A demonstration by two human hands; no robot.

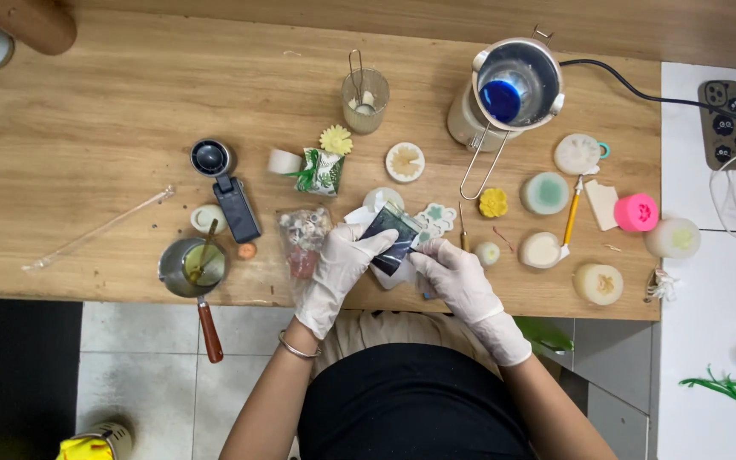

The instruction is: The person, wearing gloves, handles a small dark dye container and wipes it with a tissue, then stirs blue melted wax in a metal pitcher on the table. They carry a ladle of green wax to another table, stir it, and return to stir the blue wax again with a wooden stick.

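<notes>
Both of my hands wear white gloves and meet over the near edge of the wooden table (pixel 87 128). My left hand (pixel 341 264) and my right hand (pixel 453 274) together pinch a small dark blue plastic bag (pixel 392 236), held just above the table. A clear bag of small shells and beads (pixel 302 234) lies right beside my left hand. Behind the dark bag sit white flower-shaped pieces (pixel 436 217).
A metal melting pot with blue wax (pixel 511 89) stands at the back right, its cable running right. Round wax pieces, a yellow flower (pixel 493 202) and a pink mould (pixel 636 212) spread rightwards. A small pan with a wooden handle (pixel 193 268) overhangs the near edge. A glass jar (pixel 365 98) stands behind.
</notes>
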